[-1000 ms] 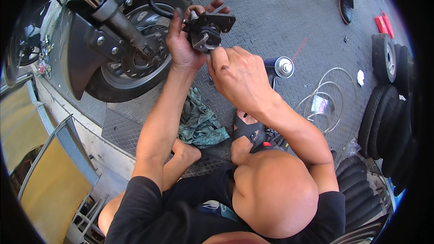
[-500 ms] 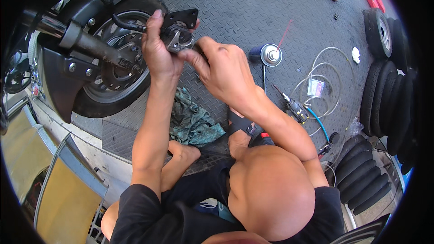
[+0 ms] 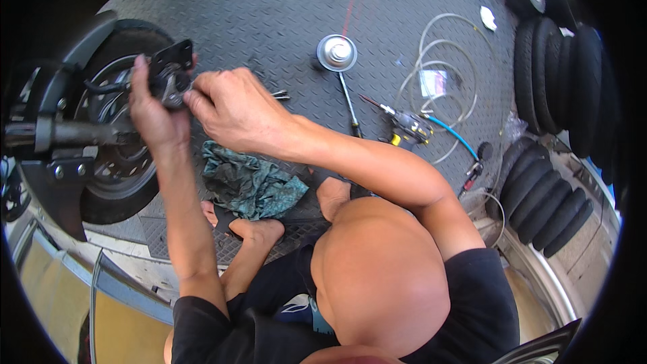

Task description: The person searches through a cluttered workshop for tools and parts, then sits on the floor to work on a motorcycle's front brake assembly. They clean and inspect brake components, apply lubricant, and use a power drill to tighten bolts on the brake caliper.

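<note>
My left hand [image 3: 160, 116] is closed round a dark brake caliper [image 3: 176, 81] with a black bracket plate at its top, holding it up beside the front wheel [image 3: 121, 195]. A black hose runs from the caliper's left side toward the fork [image 3: 81, 133]. On the caliper's right edge, my right hand [image 3: 239, 111] pinches with thumb and forefinger; whatever lies between those fingertips is hidden. Below my hands, a crumpled green patterned rag [image 3: 253, 180] lies on the floor near my feet.
A spray can [image 3: 336, 54] with a red straw stands on the ridged metal floor [image 3: 263, 13]. Right of it lie a long-shafted tool [image 3: 349, 100], a yellow-and-black power tool [image 3: 411, 128] and coiled clear hose [image 3: 473, 74]. Stacked tyres [image 3: 549, 74] line the right side.
The whole view has shifted, so wheel, caliper and hands now sit further left. My left hand still grips the caliper, and my right fingers stay pinched at its edge.
</note>
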The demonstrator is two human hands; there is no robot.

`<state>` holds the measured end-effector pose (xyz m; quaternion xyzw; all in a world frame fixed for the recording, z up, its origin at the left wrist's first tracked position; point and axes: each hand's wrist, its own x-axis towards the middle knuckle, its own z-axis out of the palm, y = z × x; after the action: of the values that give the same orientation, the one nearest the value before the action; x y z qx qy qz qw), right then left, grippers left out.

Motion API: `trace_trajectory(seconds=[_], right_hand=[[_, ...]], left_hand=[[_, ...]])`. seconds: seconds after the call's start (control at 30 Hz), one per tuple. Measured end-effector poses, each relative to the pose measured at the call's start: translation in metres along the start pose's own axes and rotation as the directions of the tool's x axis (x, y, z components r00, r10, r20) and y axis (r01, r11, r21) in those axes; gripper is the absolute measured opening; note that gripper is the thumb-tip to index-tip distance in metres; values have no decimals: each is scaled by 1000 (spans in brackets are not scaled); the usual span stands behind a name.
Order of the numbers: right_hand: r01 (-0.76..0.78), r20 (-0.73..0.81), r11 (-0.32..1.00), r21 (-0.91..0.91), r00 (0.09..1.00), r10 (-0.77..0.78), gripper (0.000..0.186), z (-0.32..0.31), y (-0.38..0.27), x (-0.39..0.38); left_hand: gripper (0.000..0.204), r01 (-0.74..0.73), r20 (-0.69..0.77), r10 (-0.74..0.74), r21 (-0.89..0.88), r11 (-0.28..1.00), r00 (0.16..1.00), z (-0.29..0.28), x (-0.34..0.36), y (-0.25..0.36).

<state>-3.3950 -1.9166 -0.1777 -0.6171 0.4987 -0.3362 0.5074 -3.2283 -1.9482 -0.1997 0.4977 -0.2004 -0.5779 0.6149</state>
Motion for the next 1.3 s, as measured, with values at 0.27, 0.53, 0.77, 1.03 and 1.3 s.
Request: trace_trajectory(seconds=[0.27,0.53,0.77,1.03,1.3], right_hand=[[-562,-385,521,-642,824,415,20,-69,165,-98],[-322,-304,762,-562,937,172,18,-103,215,-105],[-307,-239,693,-652,951,196,12,-109,205,-114],[-245,-155,446,-861,961,230,16,-102,199,-126],[-49,-88,922,-384,996,16,21,-74,73,-100]], left_hand=[[23,129,138,-110,-138,982,984,-14,-9,13],[28,184,87,-169,-218,958,982,23,-19,19],[26,165,91,-143,-317,934,985,24,-25,21],[31,148,29,-145,-219,964,989,26,-29,24],[32,165,78,-150,-246,955,986,7,-24,15]])
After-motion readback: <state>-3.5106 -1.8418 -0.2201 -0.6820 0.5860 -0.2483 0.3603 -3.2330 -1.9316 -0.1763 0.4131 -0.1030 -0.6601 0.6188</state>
